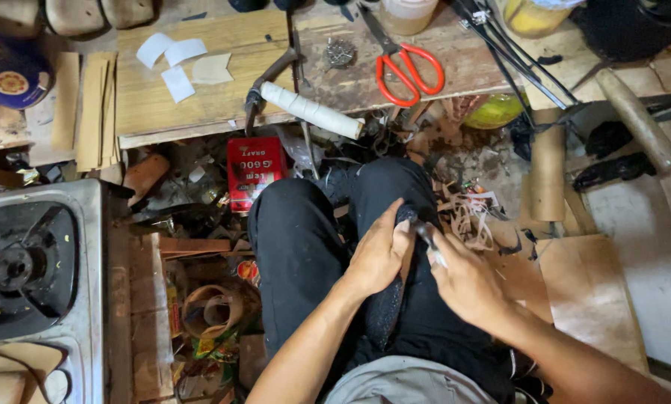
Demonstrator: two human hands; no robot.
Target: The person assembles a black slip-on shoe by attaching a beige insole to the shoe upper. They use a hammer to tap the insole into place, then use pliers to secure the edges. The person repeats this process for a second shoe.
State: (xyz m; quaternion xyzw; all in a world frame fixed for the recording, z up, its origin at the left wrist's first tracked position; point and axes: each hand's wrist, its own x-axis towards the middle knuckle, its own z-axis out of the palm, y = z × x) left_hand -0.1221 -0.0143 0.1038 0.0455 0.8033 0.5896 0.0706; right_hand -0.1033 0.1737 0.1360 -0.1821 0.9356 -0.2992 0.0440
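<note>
My left hand [378, 254] grips a black shoe piece [386, 310] that rests on my lap, over my black trousers. The piece runs from my fingertips down toward my waist. My right hand [466, 280] is closed on a small dark tool [427, 236] whose tip touches the top of the black piece, right beside my left fingers. The two hands are almost touching above my right thigh.
A wooden board [201, 97] lies ahead with orange scissors [408, 71], a white thread roll [313, 111], pliers and paper scraps. A red can [254, 172] stands below it. A gas stove [29, 269] is at left, a cardboard tube [548, 172] and hammer handle [638, 120] at right.
</note>
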